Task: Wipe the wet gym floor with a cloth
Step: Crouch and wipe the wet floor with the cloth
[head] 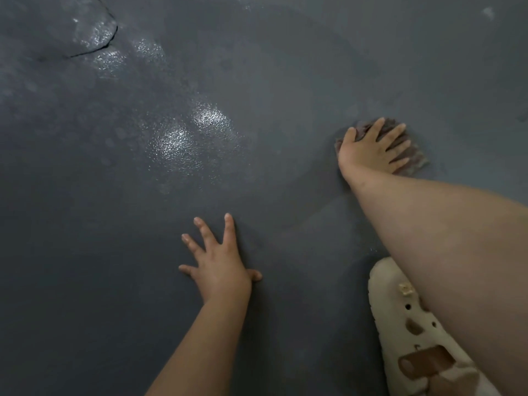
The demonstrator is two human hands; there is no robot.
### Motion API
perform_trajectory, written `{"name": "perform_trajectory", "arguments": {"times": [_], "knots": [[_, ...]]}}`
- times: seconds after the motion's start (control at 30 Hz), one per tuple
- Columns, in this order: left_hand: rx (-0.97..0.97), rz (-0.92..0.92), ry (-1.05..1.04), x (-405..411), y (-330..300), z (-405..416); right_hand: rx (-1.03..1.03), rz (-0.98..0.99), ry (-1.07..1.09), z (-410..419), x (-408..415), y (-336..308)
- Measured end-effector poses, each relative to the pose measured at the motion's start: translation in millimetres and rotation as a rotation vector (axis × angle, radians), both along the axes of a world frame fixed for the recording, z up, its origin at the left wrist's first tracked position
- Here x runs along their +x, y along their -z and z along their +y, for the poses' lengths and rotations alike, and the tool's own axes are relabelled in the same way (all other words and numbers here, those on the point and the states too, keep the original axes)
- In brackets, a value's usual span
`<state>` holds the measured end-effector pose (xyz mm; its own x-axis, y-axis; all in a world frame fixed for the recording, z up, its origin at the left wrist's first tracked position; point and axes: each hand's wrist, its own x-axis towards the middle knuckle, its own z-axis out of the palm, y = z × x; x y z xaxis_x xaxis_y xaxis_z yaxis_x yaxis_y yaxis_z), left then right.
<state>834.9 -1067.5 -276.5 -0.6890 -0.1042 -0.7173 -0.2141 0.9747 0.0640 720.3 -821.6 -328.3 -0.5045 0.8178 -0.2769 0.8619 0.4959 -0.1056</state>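
Brownish, crumpled cloth (400, 144) lies on the dark grey floor (85, 252) at right of centre, pinned under the right hand (371, 147). Right hand: fingers straight and spread, palm flat on the cloth, pressing it down rather than curling round it; cloth edges show past the fingertips and on the far side of the hand. Right forearm runs in from the lower right corner. Left hand (220, 261): palm down on bare floor, fingers splayed wide, thumb out to the right, holding nothing; well apart from the cloth, nearer the camera and to the left of it. Left forearm enters from the bottom edge. Floor surface: fine pebbled texture, with bright wet glints (194, 130) in a patch beyond the left hand and to the left of the cloth. More sheen at upper left, next to a dark curved crack (110, 38) in the floor covering. Faint arc-shaped streaks visible on the floor around and beyond the cloth. Cream clog-style shoe (408, 332) with holes and a brown strap sits at lower right, partly hidden beneath the right forearm.
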Motion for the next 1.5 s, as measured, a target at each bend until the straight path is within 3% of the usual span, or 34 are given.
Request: {"name": "perform_trajectory", "arguments": {"times": [0.43,0.67,0.83,0.97,1.13,1.3,1.5], "knots": [[0.0,-0.036,0.016,-2,3,0,0.024,0.017,-0.424,-68,-46,-7],[0.062,-0.024,-0.022,-1,0,-4,-0.078,0.06,-0.913,-162,3,-12],[0.261,0.11,-0.229,18,-5,-27,-0.157,-0.001,-1.138,-199,65,-10],[0.201,0.176,-0.227,35,-12,-57,-0.154,0.058,-1.189,-210,130,-6],[0.085,0.092,-0.309,60,-21,-74,-0.141,0.086,-1.243,-203,222,-2],[0.123,0.076,-0.272,87,-25,-68,-0.136,0.102,-1.188,-203,286,-6],[0.06,0.094,-0.178,131,-20,-90,-0.041,0.016,-0.963,-210,294,-4]]}}
